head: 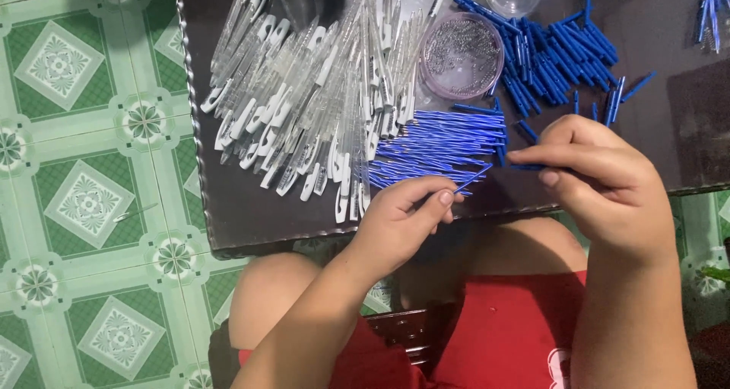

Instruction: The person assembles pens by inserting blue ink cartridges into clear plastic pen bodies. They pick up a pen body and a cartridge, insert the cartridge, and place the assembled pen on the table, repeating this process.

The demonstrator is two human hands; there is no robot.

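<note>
Pinched in the left hand (399, 222), thumb against forefinger, is a thin blue refill (470, 181); the right hand (601, 180) is closed on a short blue cap (527, 166).

Refill: slender, straight, bright blue, angled up and rightward from the left fingertips, tip near the cap but apart from it, above the near edge of the dark table (243, 206). Just beyond lies a flat pile of like refills (441, 142). Left of the pile, clear barrels (304, 100) with white clips lie fanned. Farther back: a round dish of small springs (461, 54), then a heap of blue caps (555, 54). Green patterned floor (84, 199) at left.
</note>
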